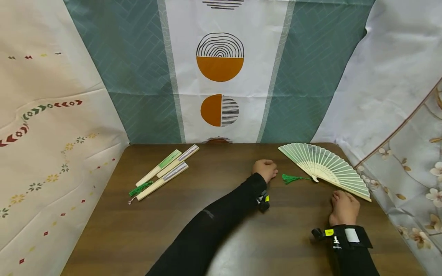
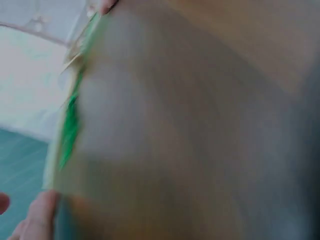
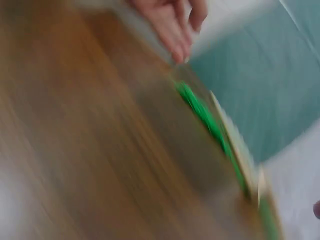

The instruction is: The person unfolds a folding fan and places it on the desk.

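A pale green folding fan lies spread on the table at the right, its green tassel stretching leftward from the pivot. My left hand is low over the table, left of the tassel, fingers loosely bent and nothing between them. In the left wrist view its fingers overlap one end of the fan, thumb apart. Close to the fan's lower right rib is my right hand, with loosely curled fingers and nothing visible in them. Both wrist views are blurred; the right one shows the left hand beyond the tassel.
Three folded fans lie slanted at the table's left, a dark green tassel among them. Patterned cloths hang behind the brown table and at both sides. The floral cloth borders the spread fan's right end.
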A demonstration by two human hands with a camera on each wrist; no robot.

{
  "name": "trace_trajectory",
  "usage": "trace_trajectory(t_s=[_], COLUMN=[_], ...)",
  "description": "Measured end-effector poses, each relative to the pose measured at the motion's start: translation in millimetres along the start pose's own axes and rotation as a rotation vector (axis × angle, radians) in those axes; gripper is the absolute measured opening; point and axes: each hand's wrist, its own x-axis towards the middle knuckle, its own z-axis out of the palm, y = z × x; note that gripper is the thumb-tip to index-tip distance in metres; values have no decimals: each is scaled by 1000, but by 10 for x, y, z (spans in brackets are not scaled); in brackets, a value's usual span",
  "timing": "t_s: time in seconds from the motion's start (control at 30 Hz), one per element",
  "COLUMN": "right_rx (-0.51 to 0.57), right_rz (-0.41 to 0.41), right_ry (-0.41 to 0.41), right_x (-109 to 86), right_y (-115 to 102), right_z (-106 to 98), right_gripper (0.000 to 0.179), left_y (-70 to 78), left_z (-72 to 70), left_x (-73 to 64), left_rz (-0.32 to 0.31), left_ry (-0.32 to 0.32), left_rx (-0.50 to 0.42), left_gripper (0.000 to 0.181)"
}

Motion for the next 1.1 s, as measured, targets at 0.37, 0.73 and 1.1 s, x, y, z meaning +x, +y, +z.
trace_trajectory(t_s=[0.37,0.73,1.1], right_rx=[-651,-1042,-954], right_rz=[-583,-668,-421], right_ry=[-455,-1088,-1063], right_x=[-1113,-1470,-1608], right_y=[701,1685,1620], right_z=[1409,2042,2066], right_gripper=[33,65,58], left_y=[242,-712,-663], left_z=[-2545,-3482,-3357], left_x=[-458,-334,-295], left_rz=[509,162,66], left_ry=[374,404,349], left_rx=[930,1227,1253], left_gripper=[33,35,13])
